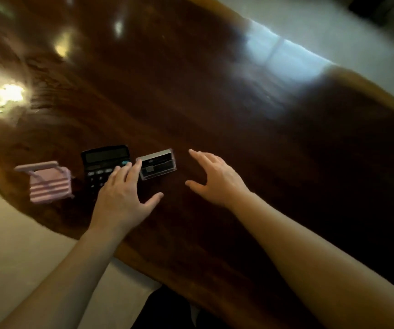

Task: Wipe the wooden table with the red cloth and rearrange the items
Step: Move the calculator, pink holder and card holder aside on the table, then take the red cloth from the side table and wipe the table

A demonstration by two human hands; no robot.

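The dark glossy table is gleaming with window glare, carrying a pink striped holder, a black calculator and a clear case in a row near its edge. The left hand is lying open over the calculator, hiding its lower keys; the right hand is hovering open, empty, beside the case. Everything is blurring slightly.

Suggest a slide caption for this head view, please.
Open left hand over calculator; open right hand beside clear case.
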